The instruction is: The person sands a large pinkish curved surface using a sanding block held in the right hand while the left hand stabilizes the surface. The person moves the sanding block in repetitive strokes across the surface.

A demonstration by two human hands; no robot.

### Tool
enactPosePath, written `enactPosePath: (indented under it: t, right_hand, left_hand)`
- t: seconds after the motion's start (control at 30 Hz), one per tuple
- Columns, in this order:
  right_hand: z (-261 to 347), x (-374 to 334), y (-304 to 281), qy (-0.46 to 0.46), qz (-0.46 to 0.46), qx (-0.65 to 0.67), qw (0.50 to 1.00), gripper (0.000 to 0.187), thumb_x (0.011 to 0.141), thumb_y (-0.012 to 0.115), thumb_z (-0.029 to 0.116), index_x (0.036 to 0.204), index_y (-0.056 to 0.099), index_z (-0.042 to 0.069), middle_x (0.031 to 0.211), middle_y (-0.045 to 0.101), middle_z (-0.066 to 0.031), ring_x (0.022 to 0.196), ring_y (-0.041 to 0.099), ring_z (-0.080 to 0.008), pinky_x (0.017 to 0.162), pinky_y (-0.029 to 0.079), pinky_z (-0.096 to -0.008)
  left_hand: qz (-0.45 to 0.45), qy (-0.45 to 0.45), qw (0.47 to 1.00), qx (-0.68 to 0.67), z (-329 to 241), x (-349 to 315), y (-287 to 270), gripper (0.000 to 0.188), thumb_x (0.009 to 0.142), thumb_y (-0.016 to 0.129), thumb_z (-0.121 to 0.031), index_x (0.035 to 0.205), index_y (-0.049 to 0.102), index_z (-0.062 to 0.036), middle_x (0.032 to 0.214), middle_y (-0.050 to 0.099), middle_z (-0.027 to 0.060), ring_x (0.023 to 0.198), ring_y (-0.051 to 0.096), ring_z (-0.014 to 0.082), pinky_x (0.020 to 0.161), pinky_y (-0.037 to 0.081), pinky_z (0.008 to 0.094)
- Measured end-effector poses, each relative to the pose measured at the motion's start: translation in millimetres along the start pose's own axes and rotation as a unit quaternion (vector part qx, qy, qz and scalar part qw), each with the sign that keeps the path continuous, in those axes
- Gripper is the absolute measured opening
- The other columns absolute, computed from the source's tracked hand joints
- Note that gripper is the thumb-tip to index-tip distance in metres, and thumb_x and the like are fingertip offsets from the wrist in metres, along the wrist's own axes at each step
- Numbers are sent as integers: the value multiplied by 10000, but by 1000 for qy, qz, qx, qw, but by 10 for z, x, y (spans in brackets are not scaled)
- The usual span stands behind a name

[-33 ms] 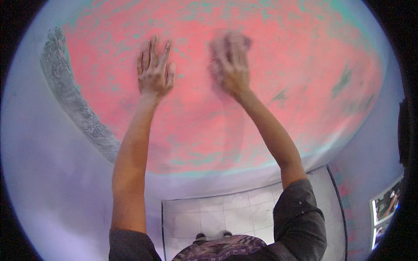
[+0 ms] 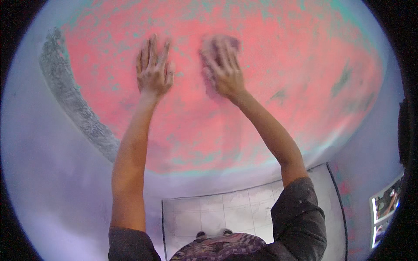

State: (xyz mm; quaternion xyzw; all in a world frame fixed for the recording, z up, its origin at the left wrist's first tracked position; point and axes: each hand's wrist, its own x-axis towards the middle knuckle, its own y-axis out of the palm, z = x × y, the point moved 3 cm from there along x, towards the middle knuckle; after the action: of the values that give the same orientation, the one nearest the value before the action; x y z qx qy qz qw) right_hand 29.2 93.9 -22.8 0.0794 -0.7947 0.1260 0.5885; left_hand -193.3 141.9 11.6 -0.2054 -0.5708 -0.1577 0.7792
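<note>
My left hand [image 2: 152, 71] lies flat on the pink-coated wall [image 2: 187, 126], its fingers stretched and spread, holding nothing. To its right, my right hand [image 2: 225, 71] presses against the same surface with its fingers close together. A dark, thin patch [image 2: 234, 41] shows past those fingers at the upper right. It seems to be a small sheet or pad under the hand, but blur and the fingers hide its kind. Greenish flecks show through the pink around both hands.
A rough grey strip [image 2: 78, 111] curves down the wall's left side. Bare pale wall [image 2: 56, 165] borders the pink area. Below is a light tiled floor [image 2: 235, 211] with dark edges, where my feet stand. Framed pictures or a panel [image 2: 385, 204] are at the right edge.
My right hand has shifted a little to the left across the wall, and the dark patch has moved with it. The left hand has stayed nearly in place.
</note>
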Motion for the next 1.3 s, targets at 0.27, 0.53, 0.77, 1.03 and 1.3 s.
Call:
enactPosePath:
  t: [0.27,0.53,0.77,1.03,1.3]
  right_hand:
    - [-608,272,-380,4,16,-60,998,648,954,613,312,1527,435,66,1569,442,-153,1443,430,-343,1183,361,-490]
    - [24,162,97,49,-41,-14,998,590,951,568,182,1522,465,75,1581,437,-159,1476,377,-388,1201,298,-540]
    - [-131,87,34,-32,66,34,997,606,967,546,214,1552,426,110,1590,426,-138,1493,353,-359,1216,278,-532]
    - [-107,271,127,152,-136,-7,979,585,946,558,172,1520,475,92,1573,421,-214,1476,355,-418,1235,206,-547]
    - [14,45,83,-13,73,91,993,577,955,541,154,1528,476,132,1608,407,-119,1499,329,-394,1230,215,-557]
  left_hand:
    - [-3,4,1000,0,67,70,-50,633,980,489,-321,1597,349,-335,1682,266,72,1531,280,321,1245,213,515]
    - [1,-1,1000,3,109,12,0,648,971,502,-326,1600,346,-334,1690,249,64,1540,263,310,1246,216,500]
    - [12,-7,1000,4,205,-25,-17,648,980,499,-333,1606,329,-335,1697,225,55,1553,228,300,1258,191,497]
    - [19,-5,1000,-2,159,-10,7,630,991,490,-307,1603,346,-290,1688,248,87,1546,243,322,1250,184,517]
    - [17,-15,1000,14,188,16,-9,599,995,508,-320,1582,387,-320,1678,277,67,1536,272,293,1248,211,494]
